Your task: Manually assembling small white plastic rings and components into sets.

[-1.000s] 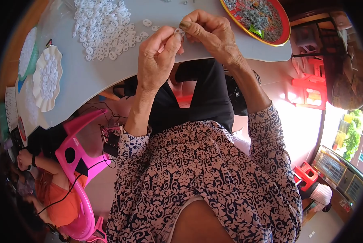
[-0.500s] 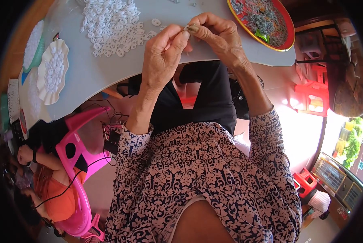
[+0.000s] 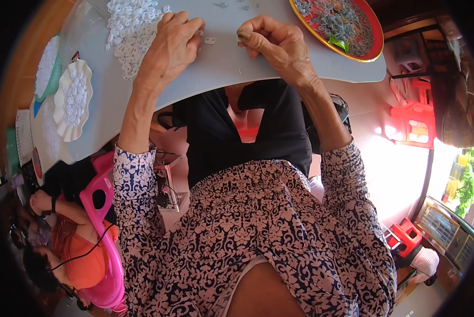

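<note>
In the head view, we take the pile of small white pieces (image 3: 131,29) on the grey table (image 3: 221,63) as our landmark. Our left hand (image 3: 168,45) rests just right of the pile, its fingers curled down onto the tabletop at the pile's edge; we cannot tell whether they pinch a piece or only press on the surface. One loose white piece (image 3: 210,40) lies on the table to the right of the pile, just beside those fingertips and between our two hands. Our right hand (image 3: 274,42) sits farther right of the pile, closed in a loose fist with thumb and forefinger pressed together; whatever they grip is too small to make out.

Well to the right of the pile stands a red tray (image 3: 338,26) of grey bits, and to the left a scalloped white dish (image 3: 74,98) of more white pieces.

We judge the risks to be small ones: the curled left fingers could nudge the pile and scatter pieces toward the table's near edge, where they would drop into our lap. The loose piece could be brushed aside by either hand.
</note>
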Action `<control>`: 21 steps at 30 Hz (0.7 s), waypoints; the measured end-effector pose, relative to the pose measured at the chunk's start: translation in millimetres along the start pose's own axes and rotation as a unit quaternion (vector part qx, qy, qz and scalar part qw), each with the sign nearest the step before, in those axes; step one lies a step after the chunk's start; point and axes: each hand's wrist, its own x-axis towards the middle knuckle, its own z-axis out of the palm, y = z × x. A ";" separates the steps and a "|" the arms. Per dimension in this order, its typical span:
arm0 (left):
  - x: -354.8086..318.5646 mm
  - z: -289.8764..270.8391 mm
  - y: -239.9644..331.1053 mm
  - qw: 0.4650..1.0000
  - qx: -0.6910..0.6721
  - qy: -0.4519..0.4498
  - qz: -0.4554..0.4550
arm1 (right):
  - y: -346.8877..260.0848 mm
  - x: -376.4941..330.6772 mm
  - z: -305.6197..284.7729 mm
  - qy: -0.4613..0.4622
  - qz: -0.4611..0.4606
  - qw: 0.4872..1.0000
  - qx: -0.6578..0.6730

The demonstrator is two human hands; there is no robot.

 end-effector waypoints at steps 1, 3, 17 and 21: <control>1.2 2.1 -2.0 1.000 -0.023 0.010 0.003 | -0.5 -0.2 0.2 0.001 0.000 1.000 -0.008; 3.0 5.2 -4.1 1.000 -0.023 0.018 0.006 | -0.9 -0.4 0.8 0.005 0.003 1.000 -0.012; 11.2 7.1 -4.6 0.999 -0.036 0.016 -0.002 | 1.7 -0.1 1.3 0.010 -0.004 1.000 -0.009; 11.8 -0.3 13.0 0.995 -0.079 0.067 0.013 | 0.6 -1.0 -2.1 0.003 0.007 1.000 0.005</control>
